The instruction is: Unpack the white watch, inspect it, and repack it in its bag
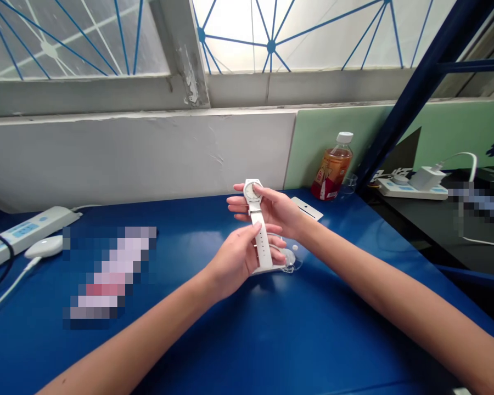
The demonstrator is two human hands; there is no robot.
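Note:
A white wristwatch (pixel 262 241) with a round dial and a long strap with holes is held up over the blue desk. My right hand (pixel 280 207) grips it at the dial, thumb on the face and fingers behind. My left hand (pixel 235 258) holds the strap lower down, its thumb on the front and its fingers behind. Behind and below the hands, a clear plastic item (pixel 288 260) and the edge of a white flat thing lie on the desk, partly hidden.
A blue desk (pixel 214 351) runs up to the wall. On it are a pixelated phone-like object (pixel 111 274), a power strip (pixel 41 227), a white charger (pixel 45 246), a white card (pixel 307 208) and a drink bottle (pixel 332 167). A blue post (pixel 411 93) rises at the right.

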